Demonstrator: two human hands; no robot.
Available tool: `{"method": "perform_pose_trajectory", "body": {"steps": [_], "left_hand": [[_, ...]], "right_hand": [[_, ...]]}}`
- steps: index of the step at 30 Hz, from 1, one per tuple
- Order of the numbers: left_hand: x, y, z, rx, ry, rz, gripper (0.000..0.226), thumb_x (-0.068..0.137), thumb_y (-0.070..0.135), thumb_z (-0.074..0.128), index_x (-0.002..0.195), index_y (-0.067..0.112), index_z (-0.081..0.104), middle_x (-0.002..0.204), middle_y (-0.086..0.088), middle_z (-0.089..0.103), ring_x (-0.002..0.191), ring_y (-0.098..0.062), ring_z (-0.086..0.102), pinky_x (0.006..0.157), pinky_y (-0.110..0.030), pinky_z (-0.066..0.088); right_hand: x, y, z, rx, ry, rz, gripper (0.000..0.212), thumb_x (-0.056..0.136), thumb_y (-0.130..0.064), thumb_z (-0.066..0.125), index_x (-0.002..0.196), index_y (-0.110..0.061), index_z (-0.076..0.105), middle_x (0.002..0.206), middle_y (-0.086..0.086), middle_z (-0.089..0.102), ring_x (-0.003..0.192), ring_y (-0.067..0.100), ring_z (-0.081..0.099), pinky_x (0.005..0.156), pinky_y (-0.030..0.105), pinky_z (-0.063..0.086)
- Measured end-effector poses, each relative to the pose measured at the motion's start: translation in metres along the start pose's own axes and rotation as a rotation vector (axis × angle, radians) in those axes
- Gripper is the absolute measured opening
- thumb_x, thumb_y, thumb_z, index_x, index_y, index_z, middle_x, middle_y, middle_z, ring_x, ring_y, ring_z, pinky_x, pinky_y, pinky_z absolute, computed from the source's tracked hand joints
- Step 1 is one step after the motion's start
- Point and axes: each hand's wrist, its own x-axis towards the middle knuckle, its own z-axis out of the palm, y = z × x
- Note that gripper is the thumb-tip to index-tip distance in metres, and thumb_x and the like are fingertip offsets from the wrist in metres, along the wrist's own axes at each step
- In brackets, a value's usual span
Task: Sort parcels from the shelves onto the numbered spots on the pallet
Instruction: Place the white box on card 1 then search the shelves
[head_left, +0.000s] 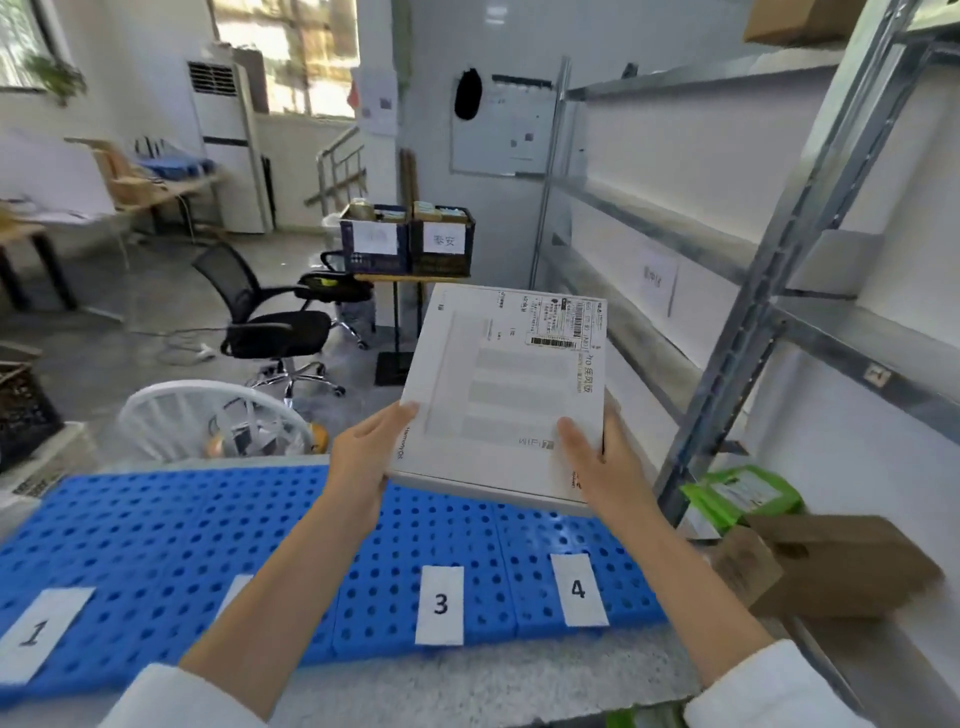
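— Where is the parcel (504, 395) held?
— Above the pallet's (156, 519) far edge, gripped between the left hand (363, 457) and right hand (602, 467).
— And the labels?
— Label 1 (31, 634) is laid at the near left, label 3 (440, 605) and label 4 (578, 590) side by side at the near right.
— Right of label 4?
— A cardboard box (831, 566) is set on the shelf rack (753, 291).

Both hands hold a flat white box (506, 395) at centre, the left hand (363, 457) gripping its near-left corner, the right hand (602, 467) its near-right edge; below, toward 7 o'clock, lies a blue pallet (182, 519) whose paper labels (440, 604) read 1, 3 and 4. At 4 o'clock a green packet (743, 493) and a brown carton (831, 566) sit on the metal shelf (763, 312); a black chair (270, 317) stands at 9 o'clock.
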Motion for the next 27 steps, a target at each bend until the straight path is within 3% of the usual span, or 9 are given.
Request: {"method": "perform_pose_trajectory", "body": {"steps": [6, 9, 13, 16, 18, 21, 25, 27], "left_hand": [[0.000, 0.009, -0.080, -0.076, 0.104, 0.023, 0.035, 0.080, 0.027, 0.075, 0.113, 0.015, 0.070, 0.096, -0.002, 0.076, 0.090, -0.020, 0.071, 0.083, -0.037, 0.056], [0.008, 0.018, -0.131, -0.079, 0.164, 0.040, 0.042, 0.078, 0.031, 0.077, 0.117, 0.019, 0.069, 0.108, -0.002, 0.073, 0.105, -0.024, 0.066, 0.098, -0.045, 0.050], [0.016, 0.036, -0.212, -0.058, 0.228, 0.077, 0.049, 0.070, 0.038, 0.080, 0.115, 0.022, 0.070, 0.110, 0.002, 0.072, 0.108, -0.023, 0.064, 0.099, -0.044, 0.049], [0.023, 0.056, -0.280, -0.071, 0.292, 0.099, 0.032, 0.078, 0.029, 0.077, 0.109, 0.023, 0.071, 0.104, 0.001, 0.073, 0.101, -0.022, 0.066, 0.094, -0.041, 0.052], [0.027, 0.068, -0.319, -0.067, 0.320, 0.102, 0.015, 0.080, 0.025, 0.076, 0.094, 0.030, 0.073, 0.099, 0.003, 0.074, 0.095, -0.020, 0.066, 0.091, -0.037, 0.051], [0.036, 0.086, -0.382, -0.030, 0.342, 0.114, 0.010, 0.079, 0.026, 0.076, 0.077, 0.036, 0.075, 0.095, 0.005, 0.075, 0.094, -0.021, 0.067, 0.091, -0.037, 0.050], [0.050, 0.099, -0.453, -0.002, 0.400, 0.097, 0.010, 0.077, 0.029, 0.078, 0.085, 0.034, 0.076, 0.100, 0.002, 0.075, 0.102, -0.025, 0.067, 0.095, -0.046, 0.051], [0.057, 0.099, -0.479, 0.009, 0.420, 0.086, 0.014, 0.077, 0.029, 0.078, 0.090, 0.033, 0.075, 0.101, 0.002, 0.075, 0.102, -0.026, 0.068, 0.095, -0.045, 0.051]], "right_hand": [[-0.003, -0.005, 0.078, -0.001, -0.119, 0.000, 0.055, 0.093, -0.045, 0.054, 0.143, -0.036, 0.031, 0.120, -0.022, 0.060, 0.105, -0.002, 0.061, 0.072, 0.018, 0.054], [-0.002, -0.013, 0.130, -0.029, -0.172, -0.014, 0.056, 0.093, -0.047, 0.053, 0.143, -0.037, 0.031, 0.119, -0.024, 0.059, 0.104, -0.005, 0.059, 0.072, 0.017, 0.052], [-0.001, -0.027, 0.212, -0.033, -0.245, -0.040, 0.057, 0.093, -0.047, 0.053, 0.144, -0.037, 0.031, 0.118, -0.024, 0.060, 0.103, -0.005, 0.061, 0.085, 0.023, 0.054], [-0.006, -0.037, 0.283, -0.028, -0.314, -0.042, 0.059, 0.092, -0.048, 0.054, 0.145, -0.039, 0.028, 0.107, -0.028, 0.062, 0.094, -0.003, 0.064, 0.078, 0.024, 0.056], [-0.012, -0.042, 0.326, -0.027, -0.348, -0.028, 0.056, 0.092, -0.048, 0.054, 0.142, -0.041, 0.029, 0.104, -0.026, 0.063, 0.093, 0.001, 0.064, 0.075, 0.029, 0.059], [-0.019, -0.048, 0.391, -0.023, -0.380, -0.009, 0.054, 0.093, -0.047, 0.054, 0.141, -0.040, 0.029, 0.106, -0.023, 0.063, 0.090, 0.001, 0.065, 0.065, 0.023, 0.057], [-0.024, -0.047, 0.465, -0.050, -0.427, 0.012, 0.059, 0.093, -0.046, 0.053, 0.145, -0.036, 0.026, 0.103, -0.016, 0.063, 0.078, 0.003, 0.064, 0.054, 0.016, 0.053], [-0.027, -0.045, 0.492, -0.038, -0.454, 0.049, 0.062, 0.093, -0.047, 0.053, 0.147, -0.037, 0.023, 0.107, -0.015, 0.063, 0.083, 0.001, 0.063, 0.052, 0.012, 0.050]]}}
